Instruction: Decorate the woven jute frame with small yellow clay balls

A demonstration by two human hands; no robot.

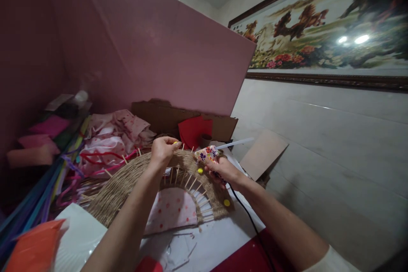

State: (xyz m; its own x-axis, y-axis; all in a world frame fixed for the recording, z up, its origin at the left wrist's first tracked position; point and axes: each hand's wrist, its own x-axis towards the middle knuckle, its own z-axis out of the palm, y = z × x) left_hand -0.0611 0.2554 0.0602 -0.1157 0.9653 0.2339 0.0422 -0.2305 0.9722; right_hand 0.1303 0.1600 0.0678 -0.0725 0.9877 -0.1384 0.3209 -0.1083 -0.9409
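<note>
A flower-patterned hot glue gun (206,154) is gripped in my right hand (221,170), a translucent glue stick (236,143) jutting from its back. My left hand (164,149) is closed in a pinch on a small yellow disc (175,143), above the far rim of a fan-shaped piece woven from jute twine (127,187). Thin wooden sticks (192,183) radiate through the weave, and some ends poke past its outer edge. Two more yellow discs, a near one (226,202) and a farther one (200,171), lie on the twine band. Pink spotted fabric (174,208) fills the inner half-circle.
A black cord (247,212) trails from the glue gun toward me. Scissors (170,248) lie on the white surface in front. Crumpled spotted cloth (119,129) and colourful strips (41,195) crowd the left. Behind stand cardboard (156,114) and red sheets (196,131); an orange packet (35,246) sits at lower left.
</note>
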